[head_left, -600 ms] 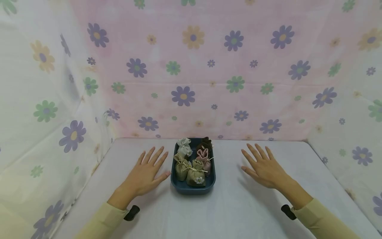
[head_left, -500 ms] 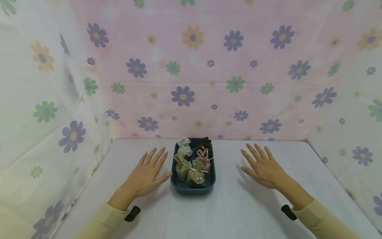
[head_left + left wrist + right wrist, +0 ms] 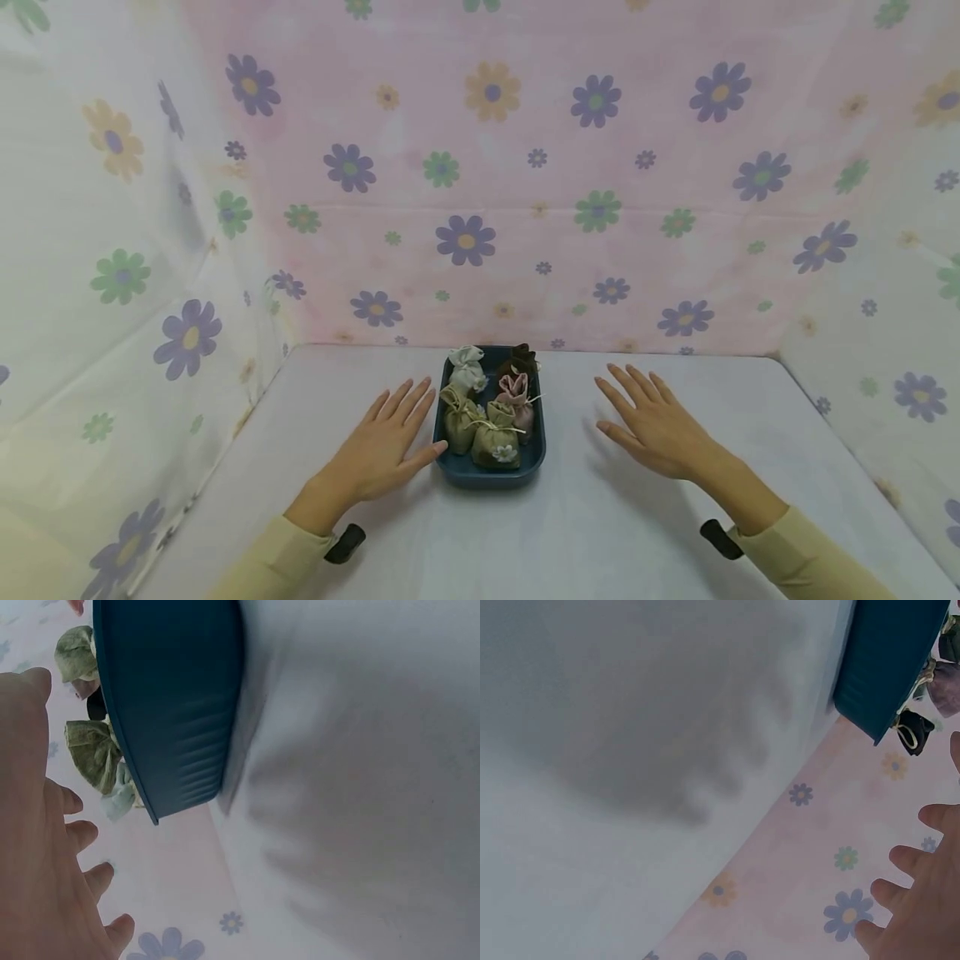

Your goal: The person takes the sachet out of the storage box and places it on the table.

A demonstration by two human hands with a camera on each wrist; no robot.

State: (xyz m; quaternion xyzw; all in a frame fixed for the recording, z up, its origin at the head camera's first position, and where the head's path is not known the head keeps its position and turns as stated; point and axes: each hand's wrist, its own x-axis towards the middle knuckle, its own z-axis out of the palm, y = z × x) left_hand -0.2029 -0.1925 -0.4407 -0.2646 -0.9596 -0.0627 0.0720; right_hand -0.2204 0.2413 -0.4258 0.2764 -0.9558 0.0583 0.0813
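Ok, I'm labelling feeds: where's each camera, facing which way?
Head: worn on the head, facing forward and down at the blue tray and white table; left hand, right hand and sleeves show.
Left wrist: worn there, facing the tray's side and table; the left hand shows, plus a fingertip at top.
Right wrist: worn there, facing the table and tray's end; the right hand shows.
Both wrist views share the tray, pouches and flowered cloth.

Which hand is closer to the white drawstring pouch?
Left. The left hand is just left of the white drawstring pouch; the right hand is farther away, right of the blue tray.
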